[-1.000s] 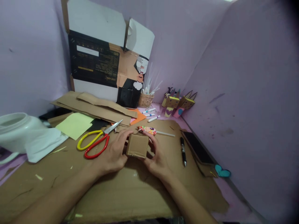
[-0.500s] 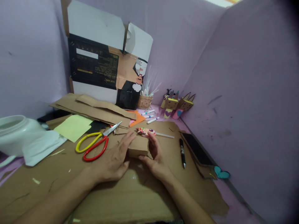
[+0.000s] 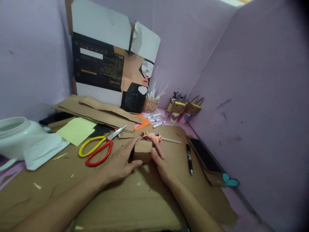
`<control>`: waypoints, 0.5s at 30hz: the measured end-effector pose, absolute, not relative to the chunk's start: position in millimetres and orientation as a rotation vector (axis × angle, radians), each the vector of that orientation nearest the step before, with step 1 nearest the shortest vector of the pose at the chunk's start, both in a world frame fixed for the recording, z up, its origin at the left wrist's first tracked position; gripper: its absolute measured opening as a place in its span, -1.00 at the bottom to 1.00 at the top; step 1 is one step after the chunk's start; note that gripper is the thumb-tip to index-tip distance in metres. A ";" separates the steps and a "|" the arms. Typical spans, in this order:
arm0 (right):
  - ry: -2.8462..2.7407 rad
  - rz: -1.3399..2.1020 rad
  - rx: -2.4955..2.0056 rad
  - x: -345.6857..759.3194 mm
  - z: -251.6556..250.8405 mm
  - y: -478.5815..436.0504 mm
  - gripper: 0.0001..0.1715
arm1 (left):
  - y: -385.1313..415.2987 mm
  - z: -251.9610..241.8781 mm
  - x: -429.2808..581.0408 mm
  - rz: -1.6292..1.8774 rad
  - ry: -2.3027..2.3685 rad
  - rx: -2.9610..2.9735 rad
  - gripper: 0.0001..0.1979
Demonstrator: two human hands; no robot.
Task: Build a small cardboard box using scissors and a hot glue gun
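A small brown cardboard box (image 3: 143, 151) sits on the cardboard sheet, between my two hands. My left hand (image 3: 123, 161) presses its left side, the thumb lying along the front lower edge. Against its right side rests my right hand (image 3: 161, 161), with the fingers reaching toward the far corner and the thumb near the front right edge. Just beyond the box lies a glue gun (image 3: 153, 136) with a colourful patterned body and a white glue stick out of its back. Scissors (image 3: 106, 145) with one yellow and one red handle lie left of my left hand, blades pointing away.
A black pen (image 3: 189, 159) and a phone (image 3: 205, 154) lie to the right. White markers (image 3: 159, 124), a basket (image 3: 151, 105) and cardboard figures (image 3: 178, 108) stand or lie behind. Cardboard strips (image 3: 101, 111), yellow paper (image 3: 76, 131) and a white pot (image 3: 16, 138) occupy the left.
The box has turned slightly so its front faces me more squarely. My left thumb has shifted onto its front edge, and my right thumb has moved up from the bottom front to the right side.
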State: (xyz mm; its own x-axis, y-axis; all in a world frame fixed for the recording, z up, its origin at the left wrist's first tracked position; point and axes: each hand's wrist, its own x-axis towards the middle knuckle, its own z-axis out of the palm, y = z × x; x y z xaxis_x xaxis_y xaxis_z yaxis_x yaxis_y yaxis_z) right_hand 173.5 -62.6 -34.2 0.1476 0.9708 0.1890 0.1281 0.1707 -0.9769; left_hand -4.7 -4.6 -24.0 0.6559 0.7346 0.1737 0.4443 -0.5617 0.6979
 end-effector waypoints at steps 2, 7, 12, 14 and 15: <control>-1.257 0.873 -1.322 174.0 -32.5 -61.5 -0.28 | -6.7 -15.7 -1.3 0.603 0.978 2.119 -0.33; -1.370 0.716 -1.379 171.7 -38.0 -58.9 -0.31 | -9.0 -10.3 8.9 0.607 1.102 2.024 -0.37; -1.500 0.545 -1.366 168.5 -47.1 -58.2 -0.40 | -9.9 -22.8 12.7 0.662 1.108 2.242 -0.40; -1.514 0.506 -1.378 167.7 -49.9 -57.6 -0.43 | -9.7 -25.4 13.7 0.686 1.113 2.304 -0.43; -1.510 0.493 -1.382 167.5 -51.1 -57.3 -0.44 | -9.7 -25.9 14.2 0.692 1.121 2.332 -0.45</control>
